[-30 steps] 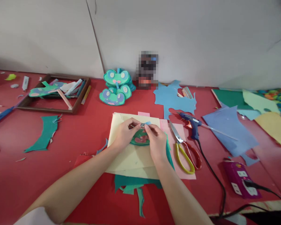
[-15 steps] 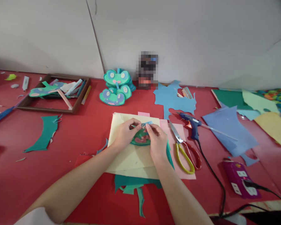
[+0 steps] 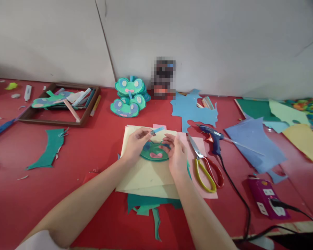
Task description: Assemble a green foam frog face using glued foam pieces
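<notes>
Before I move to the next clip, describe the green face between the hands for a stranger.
On the red table lies a cream sheet, left of the scissors. The green face rests on it, between the left hand and right hand. Unlike the piled faces beyond, it lies on cream.

Pale grey wall [image 3: 211, 41] spans the upper frame; a dark slanted seam [image 3: 105, 40] divides it left of centre. Red tabletop [image 3: 94, 149] occupies the lower frame. Lighting: diffuse.
</notes>
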{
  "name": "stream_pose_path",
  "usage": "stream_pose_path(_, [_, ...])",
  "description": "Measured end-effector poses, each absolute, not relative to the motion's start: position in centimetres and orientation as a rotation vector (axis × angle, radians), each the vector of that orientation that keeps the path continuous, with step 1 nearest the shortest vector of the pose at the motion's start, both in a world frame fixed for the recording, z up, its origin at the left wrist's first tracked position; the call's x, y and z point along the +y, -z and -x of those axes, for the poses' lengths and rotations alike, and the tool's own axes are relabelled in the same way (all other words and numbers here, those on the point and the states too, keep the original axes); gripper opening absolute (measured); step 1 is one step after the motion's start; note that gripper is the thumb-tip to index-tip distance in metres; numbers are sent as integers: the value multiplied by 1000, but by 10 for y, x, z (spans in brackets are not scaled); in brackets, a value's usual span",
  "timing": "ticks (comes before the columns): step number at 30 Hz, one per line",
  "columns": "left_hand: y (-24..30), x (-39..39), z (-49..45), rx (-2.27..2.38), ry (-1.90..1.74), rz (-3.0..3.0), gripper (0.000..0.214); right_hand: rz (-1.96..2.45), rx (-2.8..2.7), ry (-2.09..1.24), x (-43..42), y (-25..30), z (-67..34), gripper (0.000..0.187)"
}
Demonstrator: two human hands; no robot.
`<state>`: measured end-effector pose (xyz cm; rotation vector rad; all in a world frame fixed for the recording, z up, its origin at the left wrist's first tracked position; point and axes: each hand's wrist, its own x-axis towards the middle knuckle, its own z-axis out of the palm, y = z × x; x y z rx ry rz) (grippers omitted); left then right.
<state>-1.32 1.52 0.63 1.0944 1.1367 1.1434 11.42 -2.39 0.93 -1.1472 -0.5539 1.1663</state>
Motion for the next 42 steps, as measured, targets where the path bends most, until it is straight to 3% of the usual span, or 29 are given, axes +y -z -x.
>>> stream_pose_path(9, [-4,18,19,955,-1019,-1125,20,1109,-420,-1300,-19,-7,-124,29])
stream_pose_path(28, [-5,20,22,857,-881,-1320,27,1255,-965,-1497,-25,-17,-130,26])
stream_pose_path(33, [-7,16,19,991,-945,-1348,24,1153,-886,-1530,-24,-16,-133,17])
stream_pose_path(38, [-4,13,17,1448,-1242,-1490,18,1043,-582,-1484,-18,-12,-139,20])
stream_pose_path(42, [-1,13,18,1530,-1119,-1575,23,978,-497,-1480,-17,-12,-141,19])
